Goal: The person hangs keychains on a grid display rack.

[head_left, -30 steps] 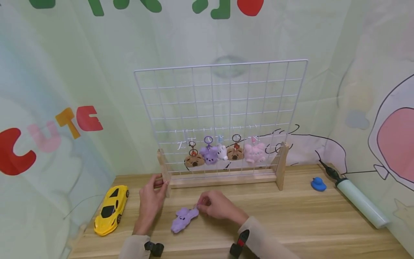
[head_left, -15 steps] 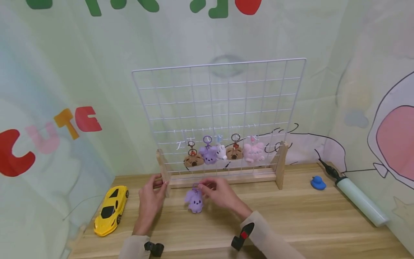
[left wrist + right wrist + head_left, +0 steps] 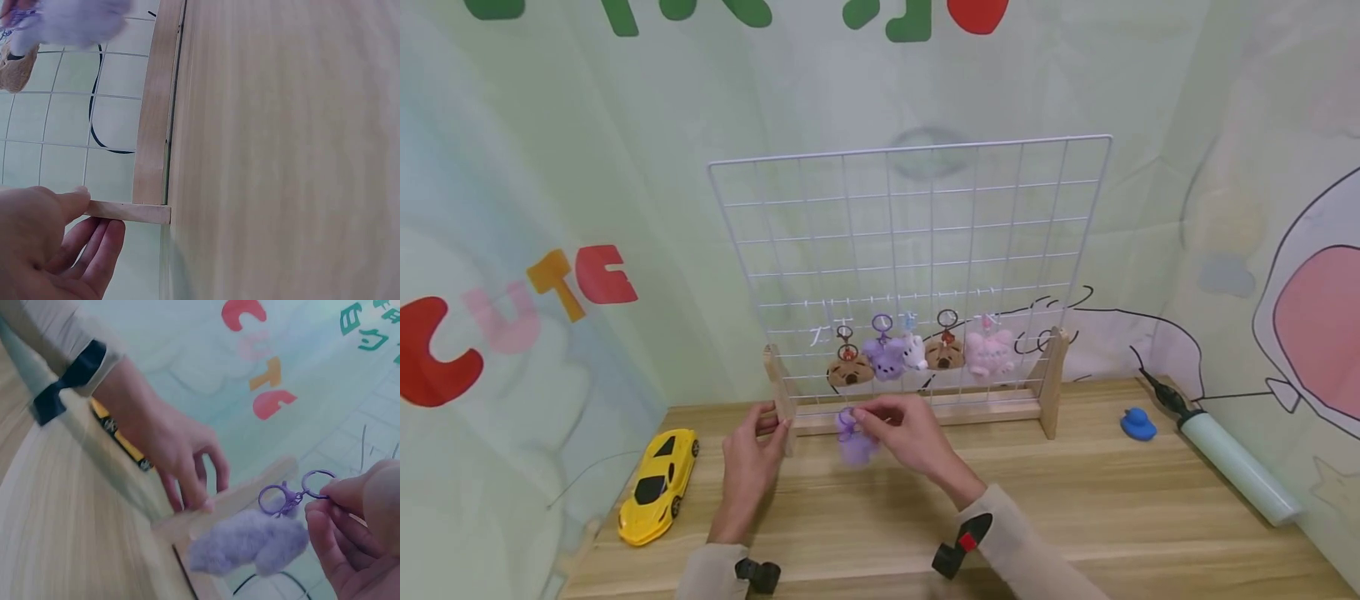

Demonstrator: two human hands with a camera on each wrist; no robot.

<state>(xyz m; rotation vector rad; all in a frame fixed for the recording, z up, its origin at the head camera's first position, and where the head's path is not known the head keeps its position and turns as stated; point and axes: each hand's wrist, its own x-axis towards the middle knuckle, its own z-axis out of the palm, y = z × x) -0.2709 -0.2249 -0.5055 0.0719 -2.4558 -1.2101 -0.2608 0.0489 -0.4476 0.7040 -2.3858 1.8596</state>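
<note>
My right hand pinches the purple ring of a plush keychain between thumb and fingers. The fluffy purple toy dangles below, in front of the rack's lower bar, blurred in the head view. At the left end, my left hand grips the wooden foot of the rack, thumb on one side and fingers on the other. Several plush keychains hang from hooks on the white wire grid: brown ones, a purple one, a small white one and a pink one.
A yellow toy car stands on the wooden table left of my left hand. Towards the right lie a blue rubber duck and a pale green hand pump. Behind the rack hangs a printed backdrop.
My right hand has lifted the purple plush keychain off the table and brought it up and forward to the rack's lower bar. The left hand has stayed on the wooden foot.
</note>
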